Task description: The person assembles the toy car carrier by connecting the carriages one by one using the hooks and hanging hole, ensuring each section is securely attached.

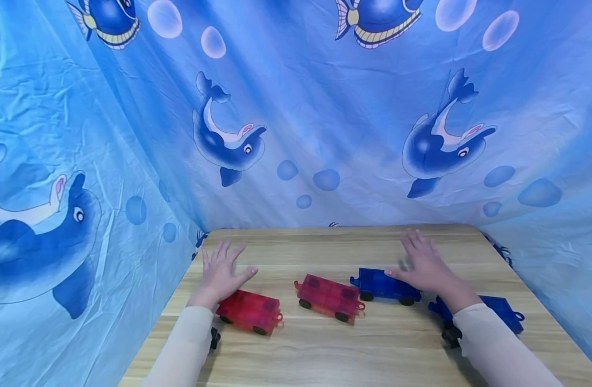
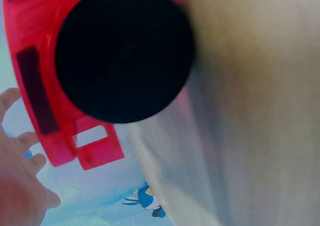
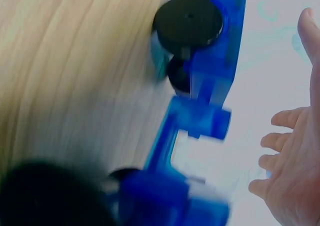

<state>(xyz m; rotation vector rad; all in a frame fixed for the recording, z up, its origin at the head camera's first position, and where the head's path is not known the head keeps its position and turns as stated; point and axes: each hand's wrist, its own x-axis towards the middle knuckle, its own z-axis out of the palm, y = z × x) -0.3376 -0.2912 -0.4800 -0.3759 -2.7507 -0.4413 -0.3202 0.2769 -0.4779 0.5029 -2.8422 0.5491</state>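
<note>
Four small see-through toy train cars, two red and two blue, stand in a loose row on the table. My left hand (image 1: 220, 278) has its fingers spread just behind the leftmost red car (image 1: 252, 312), and grips nothing. That car's black wheel (image 2: 125, 56) fills much of the left wrist view. The other red car (image 1: 327, 297) sits mid-table, its front loop near the hook of a blue car (image 1: 380, 284). My right hand (image 1: 423, 266), fingers extended, overlaps that blue car's right end. Partly behind the right wrist is the second blue car (image 1: 501, 312); the blue cars' ends meet in the right wrist view.
The wooden table (image 1: 354, 355) reaches back to a blue curtain (image 1: 320, 123) printed with dolphins and fish, which also hangs along both sides. A black wrist camera (image 1: 451, 336) shows beneath the right sleeve, close to the second blue car.
</note>
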